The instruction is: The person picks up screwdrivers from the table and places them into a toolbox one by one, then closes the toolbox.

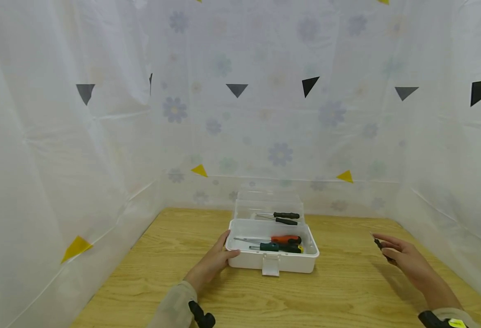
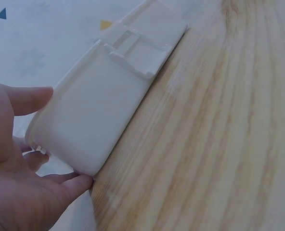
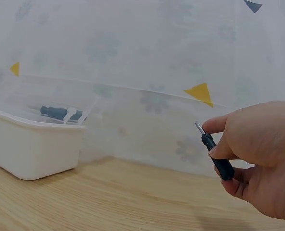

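Broadly, a wooden table (image 1: pixel 347 291) lay under both hands, and pale flowered sheeting (image 1: pixel 265 114) with dark and yellow triangles hung behind and to either side of them. Between the hands, nearer the left one, stood a white plastic box (image 1: pixel 289 262) with its clear lid (image 1: pixel 269 205) tipped back on the far side and its front latch (image 1: pixel 271 265) hanging down toward the person. The left hand (image 1: pixel 214 263) gripped the box's near left corner, thumb over the rim and fingers (image 2: pixel 75 183) curled round the wall below it. Inside the box, just right of that hand, lay an orange-handled screwdriver (image 1: pixel 283 239) and, on the near side of it, a green-handled one (image 1: pixel 271 247) with a further dark handle at its right end; two black-handled screwdrivers (image 1: pixel 285 217) showed through the lid beyond them. The right hand (image 1: pixel 404 259) hovered above the table, well apart from the box on its right, and pinched a small black-handled screwdriver (image 3: pixel 215 157) between thumb and forefinger, its metal tip pointing up and toward the box
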